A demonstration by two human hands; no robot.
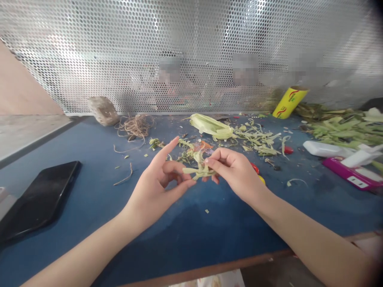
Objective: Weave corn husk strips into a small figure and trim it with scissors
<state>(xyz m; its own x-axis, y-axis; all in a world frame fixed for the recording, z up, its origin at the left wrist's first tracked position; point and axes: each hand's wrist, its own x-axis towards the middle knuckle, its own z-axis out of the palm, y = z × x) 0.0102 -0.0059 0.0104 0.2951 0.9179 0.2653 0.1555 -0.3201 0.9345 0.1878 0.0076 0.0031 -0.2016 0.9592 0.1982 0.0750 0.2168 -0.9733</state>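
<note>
Between my two hands is a small figure-like piece of knotted corn husk (201, 170), pale green with several short ends sticking out. My right hand (233, 171) is closed on its right side, thumb pressed against the fingers. My left hand (158, 181) pinches the left end with thumb and curled fingers, its index finger raised. Just behind lie husk scraps (187, 149) and an orange scrap (204, 146). Beyond them rests a whole pale green corn husk (211, 126). Something red (255, 168) and something yellow show partly from behind my right hand.
A black phone (42, 195) lies at left on the blue tabletop (179, 247). Farther back are twine (134, 126) and a brownish block (103, 110). On the right are husk strips (260, 139), a yellow tube (289, 103), a purple power strip (348, 173) and a leaf pile (344, 125). Perforated metal (119, 48) closes the back.
</note>
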